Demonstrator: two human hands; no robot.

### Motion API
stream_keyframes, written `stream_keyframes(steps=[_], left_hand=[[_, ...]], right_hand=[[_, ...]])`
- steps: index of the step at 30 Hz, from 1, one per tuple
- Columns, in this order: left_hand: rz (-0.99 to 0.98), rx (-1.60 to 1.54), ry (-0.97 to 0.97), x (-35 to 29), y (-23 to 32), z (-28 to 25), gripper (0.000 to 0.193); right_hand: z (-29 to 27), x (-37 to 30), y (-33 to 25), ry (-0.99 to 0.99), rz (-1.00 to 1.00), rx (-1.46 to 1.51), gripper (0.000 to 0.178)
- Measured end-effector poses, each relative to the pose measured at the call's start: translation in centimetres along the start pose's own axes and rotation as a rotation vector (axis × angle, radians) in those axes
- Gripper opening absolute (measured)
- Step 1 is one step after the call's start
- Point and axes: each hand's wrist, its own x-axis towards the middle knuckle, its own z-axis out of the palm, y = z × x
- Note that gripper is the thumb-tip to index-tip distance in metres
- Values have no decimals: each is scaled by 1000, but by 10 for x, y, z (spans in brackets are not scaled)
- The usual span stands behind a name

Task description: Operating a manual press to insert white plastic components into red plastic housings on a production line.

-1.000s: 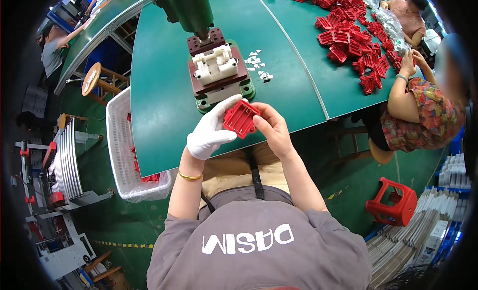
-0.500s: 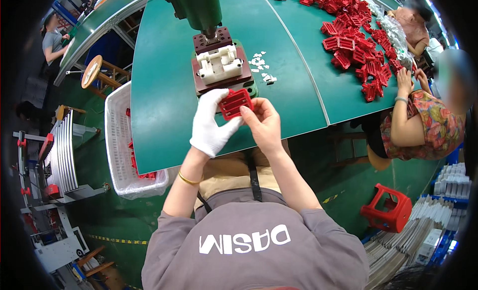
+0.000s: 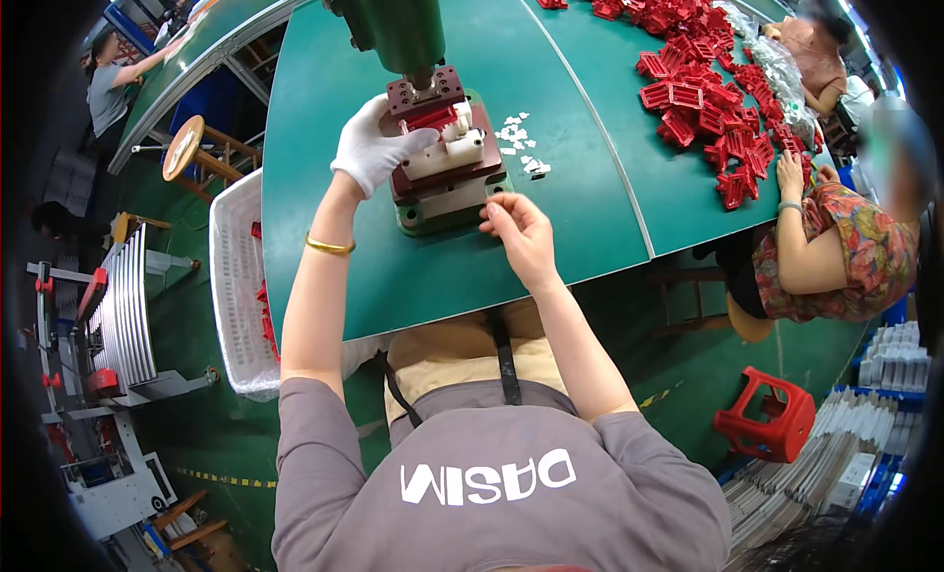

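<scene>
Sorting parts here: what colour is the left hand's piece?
The piece is red; head view shows it best.

The red case (image 3: 430,121) looks like hard, shiny plastic, as do the pieces in the red pile (image 3: 688,100). The white holder (image 3: 444,157) appears to be smooth, dull plastic. The press (image 3: 398,27) looks like metal under glossy green paint; the maroon block (image 3: 425,92) beneath it has a satin, metal-like finish. A matt white cloth glove (image 3: 376,151) covers the left hand (image 3: 372,138). The bangle (image 3: 330,246) is polished, gold-coloured metal, the shirt (image 3: 492,439) matt grey cloth. The desk (image 3: 580,218) has a smooth, faintly shiny green top. The round stool (image 3: 184,144) is wooden, the red stool (image 3: 777,429) glossy plastic.
</scene>
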Motion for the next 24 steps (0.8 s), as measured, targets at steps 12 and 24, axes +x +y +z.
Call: stream_keyframes(steps=[12,24], left_hand=[[125,466,-53,12,-13,-5,44],[122,587,-100,15,53,0,68]], right_hand=[[-4,-9,13,-43,-155,-173,16],[-1,-10,6,-34,-214,-354,14]])
